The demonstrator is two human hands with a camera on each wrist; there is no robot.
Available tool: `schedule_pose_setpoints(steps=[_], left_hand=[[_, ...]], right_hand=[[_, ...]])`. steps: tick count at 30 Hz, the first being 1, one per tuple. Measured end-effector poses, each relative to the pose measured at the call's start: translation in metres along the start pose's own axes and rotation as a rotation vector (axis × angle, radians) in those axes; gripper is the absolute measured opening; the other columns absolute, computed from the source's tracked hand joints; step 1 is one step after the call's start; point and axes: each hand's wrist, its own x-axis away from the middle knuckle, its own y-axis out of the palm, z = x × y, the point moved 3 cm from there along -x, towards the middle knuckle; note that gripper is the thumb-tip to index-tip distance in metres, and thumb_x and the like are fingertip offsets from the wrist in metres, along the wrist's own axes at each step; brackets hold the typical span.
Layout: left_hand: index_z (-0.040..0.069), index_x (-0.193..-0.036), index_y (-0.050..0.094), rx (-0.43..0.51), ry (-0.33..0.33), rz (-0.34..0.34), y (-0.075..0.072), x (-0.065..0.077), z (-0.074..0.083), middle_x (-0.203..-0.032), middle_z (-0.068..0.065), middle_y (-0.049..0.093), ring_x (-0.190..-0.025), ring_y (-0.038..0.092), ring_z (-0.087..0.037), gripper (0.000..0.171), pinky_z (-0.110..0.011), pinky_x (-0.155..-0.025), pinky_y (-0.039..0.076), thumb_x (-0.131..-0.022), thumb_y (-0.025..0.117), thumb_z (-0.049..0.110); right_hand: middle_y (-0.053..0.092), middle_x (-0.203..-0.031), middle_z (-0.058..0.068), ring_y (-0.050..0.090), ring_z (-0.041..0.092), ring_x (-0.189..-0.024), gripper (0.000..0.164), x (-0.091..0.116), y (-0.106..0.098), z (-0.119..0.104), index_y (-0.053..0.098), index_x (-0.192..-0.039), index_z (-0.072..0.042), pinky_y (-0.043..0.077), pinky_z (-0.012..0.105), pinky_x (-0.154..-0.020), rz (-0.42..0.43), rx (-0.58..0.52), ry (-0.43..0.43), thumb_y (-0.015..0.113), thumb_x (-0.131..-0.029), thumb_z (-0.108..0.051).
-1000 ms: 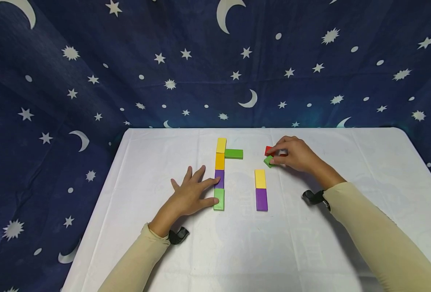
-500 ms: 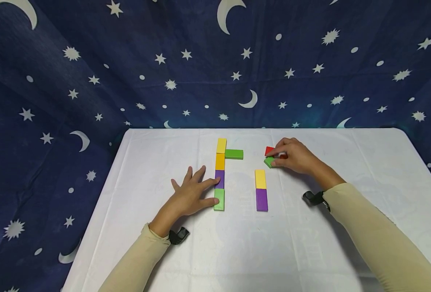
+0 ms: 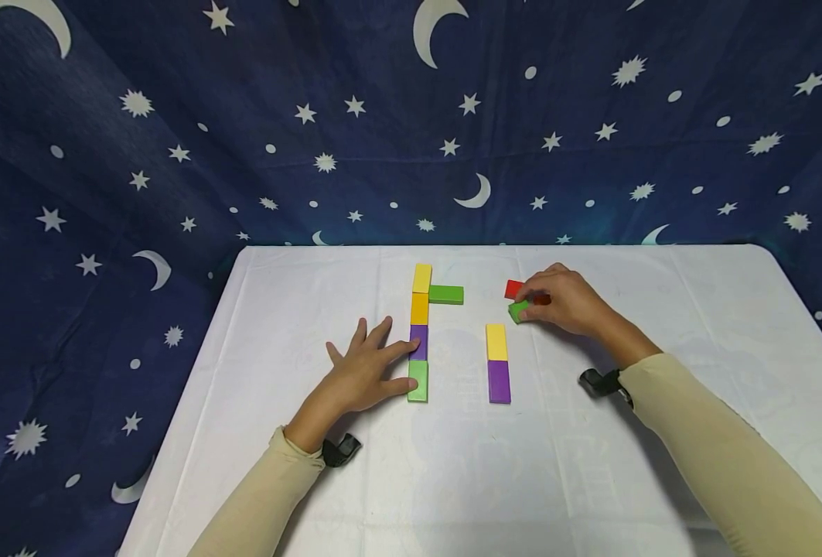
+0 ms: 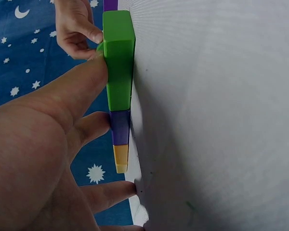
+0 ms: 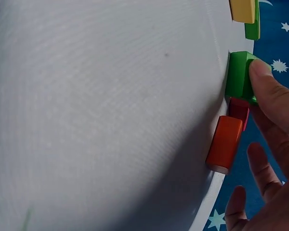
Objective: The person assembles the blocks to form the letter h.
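Observation:
A column of blocks lies end to end on the table: yellow (image 3: 422,278), orange (image 3: 420,309), purple (image 3: 417,352) and light green (image 3: 421,371). My left hand (image 3: 359,377) rests beside it with fingers spread, the index fingertip on the purple block and the thumb on the light green one. A green block (image 3: 445,295) juts sideways from the column's upper part. Farther right, my right hand (image 3: 569,300) pinches another green block (image 5: 237,74) between thumb and index finger. Close behind that block are a red block (image 3: 513,289) and an orange-red block (image 5: 225,144), the latter partly hidden in the head view.
Between the hands, a yellow block (image 3: 496,342) and a purple block (image 3: 499,382) lie end to end, parallel to the column. A white cloth covers the table (image 3: 452,480). A dark blue curtain (image 3: 383,131) with moons and stars hangs at the back and left.
My right hand has drawn the pinched green block slightly toward me and to the right, turning it a little, away from the red block. The left hand has stayed in place.

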Motion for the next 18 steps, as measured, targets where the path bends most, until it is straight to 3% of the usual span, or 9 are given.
schedule_pose_setpoints(steps=[9, 12, 18], left_hand=[[0.04, -0.15, 0.05, -0.004, 0.001, -0.002, 0.0, 0.0, 0.0, -0.171, -0.012, 0.019, -0.156, 0.005, -0.053, 0.066, -0.093, -0.099, 0.004, -0.089, 0.071, 0.059], [0.041, -0.15, 0.05, -0.006, -0.001, -0.003, 0.0, -0.001, 0.0, -0.171, -0.012, 0.019, -0.156, 0.004, -0.052, 0.067, -0.093, -0.099, 0.004, -0.089, 0.07, 0.059], [0.041, -0.15, 0.05, -0.006, -0.006, -0.004, 0.0, -0.001, 0.0, -0.171, -0.011, 0.019, -0.156, 0.004, -0.052, 0.067, -0.093, -0.099, 0.003, -0.089, 0.07, 0.059]], right_hand=[[0.076, -0.095, 0.002, 0.059, 0.02, -0.093, 0.023, 0.001, 0.001, -0.002, 0.081, -0.1, -0.019, 0.047, 0.037, -0.08, 0.054, -0.066, 0.017, 0.09, -0.079, -0.024], [0.074, -0.097, 0.003, 0.06, 0.02, -0.091, 0.023, -0.001, 0.002, -0.004, 0.081, -0.102, -0.02, 0.047, 0.036, -0.077, 0.069, -0.105, 0.057, 0.088, -0.081, -0.025], [0.077, -0.1, 0.001, 0.061, 0.02, -0.095, 0.022, -0.012, 0.004, -0.009, 0.081, -0.106, -0.021, 0.046, 0.038, -0.084, 0.066, -0.168, 0.151, 0.083, -0.086, -0.031]])
